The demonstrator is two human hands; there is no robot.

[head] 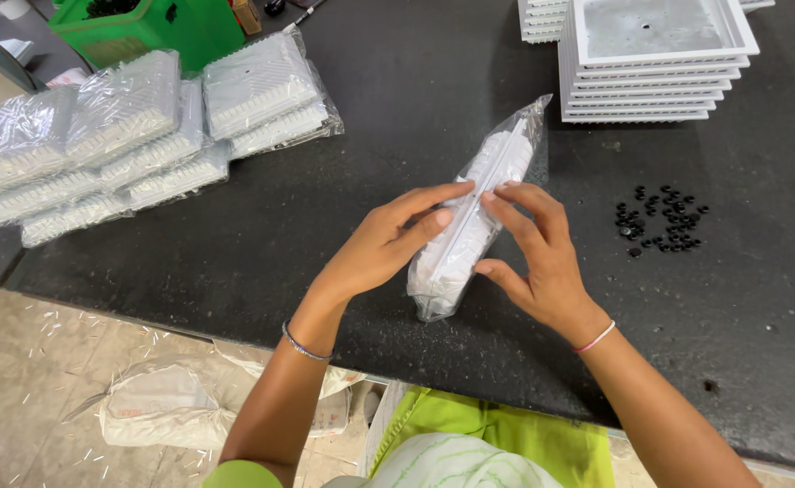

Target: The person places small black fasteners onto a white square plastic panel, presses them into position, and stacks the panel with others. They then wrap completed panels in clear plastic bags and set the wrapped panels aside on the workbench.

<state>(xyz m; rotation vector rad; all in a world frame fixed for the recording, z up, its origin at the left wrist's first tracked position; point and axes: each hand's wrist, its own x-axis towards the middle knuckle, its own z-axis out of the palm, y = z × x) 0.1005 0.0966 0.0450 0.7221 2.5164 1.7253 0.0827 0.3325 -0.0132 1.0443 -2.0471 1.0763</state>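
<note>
Both hands pinch 1 clear bag of white parts [470,226], tilted on edge on the dark surface [325,226]. The left hand [388,239] and right hand [537,253] grip opposite sides, fingertips meeting along its seam, keeping it upright and steady.

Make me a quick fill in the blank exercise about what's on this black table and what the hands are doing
1. Both hands, left hand and right hand, press on a clear ____ packed with white parts.
2. The small beads scattered by the right hand are ____ in colour.
3. The white trays at the far edge are ____ on one another.
4. The crate at the far left is ____.

Missing words: bag; black; stacked; green
</note>
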